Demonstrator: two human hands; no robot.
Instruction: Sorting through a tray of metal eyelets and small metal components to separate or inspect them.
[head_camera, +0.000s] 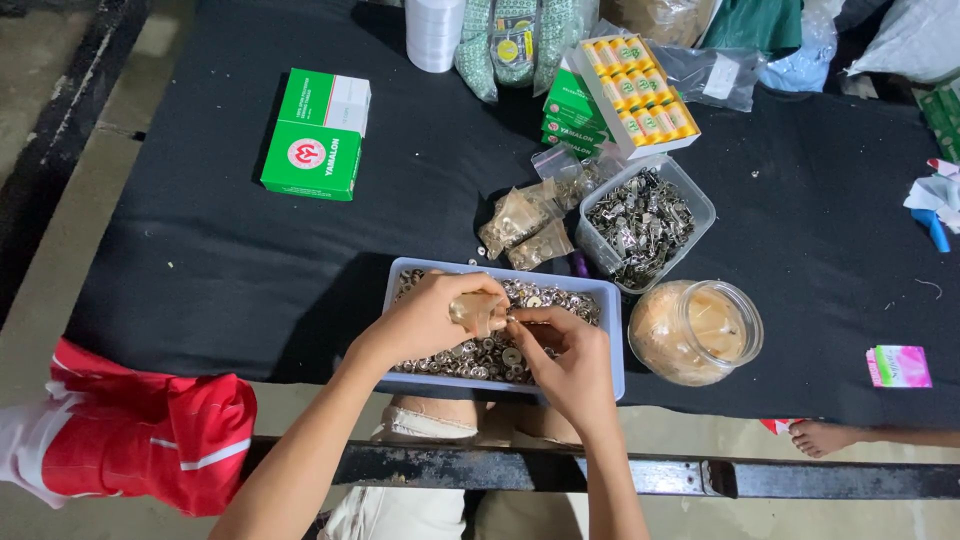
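Black cloth-covered table (300, 260), concrete floor (60, 200) left. Left hand (430, 318) fingers grasping small clear bag (474, 313); right hand (565, 365) fingers pinching metal button (511, 319) over grey tray (612, 340).

Green boxes (318, 133): far left on the black cloth, two flat cartons, green and white with a red round mark.
Thread box (640, 92): far centre, open white carton of yellow spools with green-labelled ends.
Green stack (570, 115): small green cartons piled just left of the thread box.
Clear bags (527, 222): small plastic packets, centre, between the two trays.
Bag label (720, 76): white tag on a clear bag, far right.
Pink packet (900, 366): near right edge, flat, pink and green.
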